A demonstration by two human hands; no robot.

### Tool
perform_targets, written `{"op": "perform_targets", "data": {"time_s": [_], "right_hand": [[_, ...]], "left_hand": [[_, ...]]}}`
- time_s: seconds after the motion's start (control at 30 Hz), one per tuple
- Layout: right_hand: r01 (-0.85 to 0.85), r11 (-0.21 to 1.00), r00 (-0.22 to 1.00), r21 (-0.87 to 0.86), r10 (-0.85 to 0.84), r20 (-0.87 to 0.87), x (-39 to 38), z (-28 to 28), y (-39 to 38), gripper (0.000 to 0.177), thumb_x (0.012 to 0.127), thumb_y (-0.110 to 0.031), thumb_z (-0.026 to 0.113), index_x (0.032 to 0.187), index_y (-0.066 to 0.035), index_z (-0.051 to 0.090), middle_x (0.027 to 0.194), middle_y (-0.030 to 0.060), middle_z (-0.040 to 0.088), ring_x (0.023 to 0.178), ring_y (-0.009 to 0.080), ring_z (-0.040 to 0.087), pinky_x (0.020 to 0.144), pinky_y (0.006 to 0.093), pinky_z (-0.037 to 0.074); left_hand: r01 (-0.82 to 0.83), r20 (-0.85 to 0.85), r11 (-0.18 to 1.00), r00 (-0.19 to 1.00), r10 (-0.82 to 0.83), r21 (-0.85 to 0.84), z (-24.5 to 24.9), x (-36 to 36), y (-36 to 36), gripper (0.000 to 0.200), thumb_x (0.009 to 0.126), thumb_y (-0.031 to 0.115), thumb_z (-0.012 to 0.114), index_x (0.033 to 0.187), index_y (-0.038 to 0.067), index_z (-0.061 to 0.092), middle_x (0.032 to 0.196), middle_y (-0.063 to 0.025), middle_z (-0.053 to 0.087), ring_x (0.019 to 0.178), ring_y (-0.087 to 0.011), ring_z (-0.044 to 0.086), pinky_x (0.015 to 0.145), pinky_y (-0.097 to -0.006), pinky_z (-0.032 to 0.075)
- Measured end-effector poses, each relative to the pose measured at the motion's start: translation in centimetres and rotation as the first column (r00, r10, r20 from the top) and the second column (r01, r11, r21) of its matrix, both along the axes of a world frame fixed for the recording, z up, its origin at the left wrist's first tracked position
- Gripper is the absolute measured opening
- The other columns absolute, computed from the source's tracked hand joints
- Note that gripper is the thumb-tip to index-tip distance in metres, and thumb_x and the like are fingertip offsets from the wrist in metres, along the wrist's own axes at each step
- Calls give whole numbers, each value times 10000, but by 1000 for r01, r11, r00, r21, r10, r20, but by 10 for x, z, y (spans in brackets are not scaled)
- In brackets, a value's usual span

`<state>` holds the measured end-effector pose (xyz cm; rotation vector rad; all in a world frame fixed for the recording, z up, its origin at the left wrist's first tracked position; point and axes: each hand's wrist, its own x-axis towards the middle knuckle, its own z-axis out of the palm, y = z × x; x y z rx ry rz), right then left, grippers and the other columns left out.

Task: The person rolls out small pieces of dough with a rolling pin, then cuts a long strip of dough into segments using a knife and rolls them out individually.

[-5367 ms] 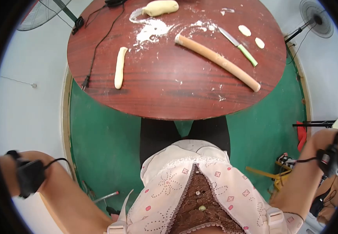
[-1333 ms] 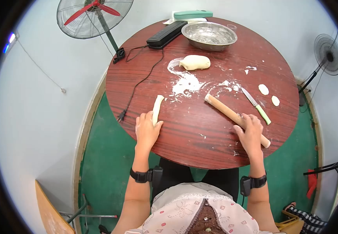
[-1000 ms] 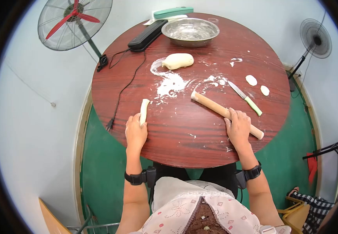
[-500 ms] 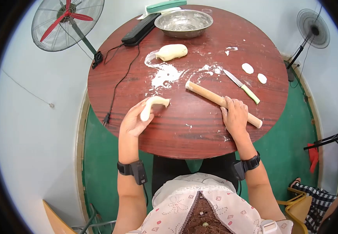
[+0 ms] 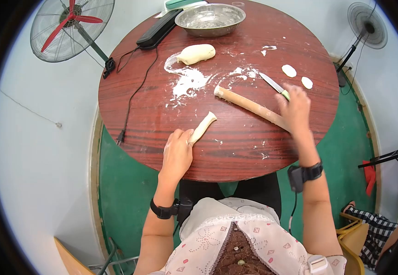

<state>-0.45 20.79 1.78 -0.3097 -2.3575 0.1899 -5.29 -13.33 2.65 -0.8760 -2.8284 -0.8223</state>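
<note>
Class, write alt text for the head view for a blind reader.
A person's left hand holds one end of a dough strip on a floured round table; the right hand covers the handle of a knife beside a rolling pin. A dough lump and metal bowl sit farther back.

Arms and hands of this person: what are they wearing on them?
Both arms are bare, with no sleeves reaching them. The left hand and right hand wear no gloves. Each wrist carries a black strap with a small black box: left wrist unit, right wrist unit. A thin black cable hangs from the right one.
</note>
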Motion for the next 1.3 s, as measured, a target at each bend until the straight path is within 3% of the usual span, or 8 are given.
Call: {"op": "perform_targets", "data": {"time_s": [0.2,0.37,0.57,0.67,0.77,0.87,0.93,1.3], "right_hand": [[206,976,891,77,-220,397,-9,-14,52,335,833,-293,688,1054,-48,627,977,125,630,920,312,612,742,455,499],[166,986,918,31,-166,360,-17,-27,55,271,824,-215,694,1009,-26,635,971,151,630,918,330,621,736,449,524],[117,987,907,-106,-63,417,-17,-24,54,209,857,-162,641,973,6,598,938,195,628,881,385,623,757,474,506],[18,981,995,-192,0,97,-16,-6,27,188,899,-145,577,1013,3,566,927,216,619,877,409,609,740,489,498],[-91,926,979,-366,151,140,0,38,-39,167,936,-125,500,1054,-19,555,919,214,620,831,422,608,710,498,498],[-366,921,904,-136,386,183,19,14,-98,288,913,-87,492,1182,6,534,934,202,618,746,353,647,647,448,533],[-326,903,853,-279,408,326,27,8,-123,404,876,-47,496,1275,15,485,893,171,582,741,332,637,594,426,538],[-328,885,845,-332,431,316,39,-10,-150,569,818,-5,507,1381,-40,435,963,151,539,796,300,619,612,401,548]], "left_hand": [[-49,-212,998,975,58,49,-6,2,22,384,784,121,704,1141,5,624,1088,-124,589,1030,-313,549,903,-421,413],[-61,-26,985,997,66,164,-10,-16,47,331,775,113,720,1074,-2,638,996,-149,612,932,-329,579,824,-417,456],[-95,-1,952,995,99,293,-27,-26,51,216,785,79,694,983,-2,664,906,-144,635,828,-335,616,753,-401,493],[-90,-107,949,986,127,302,-28,-21,55,189,780,66,690,957,5,665,916,-136,639,838,-329,613,762,-394,491],[-96,-132,954,982,138,282,-29,-20,58,206,775,81,704,968,22,665,916,-106,624,879,-322,586,764,-421,479],[-97,-131,953,982,140,288,-29,-20,58,198,773,76,702,958,22,660,912,-102,625,873,-322,584,757,-420,481],[-78,-158,955,979,127,285,-30,-20,57,190,770,75,702,947,24,657,910,-103,625,869,-322,584,756,-419,481],[-91,-170,957,975,142,276,-29,-19,59,163,759,68,700,909,24,654,881,-116,626,838,-320,593,741,-414,478]]}}
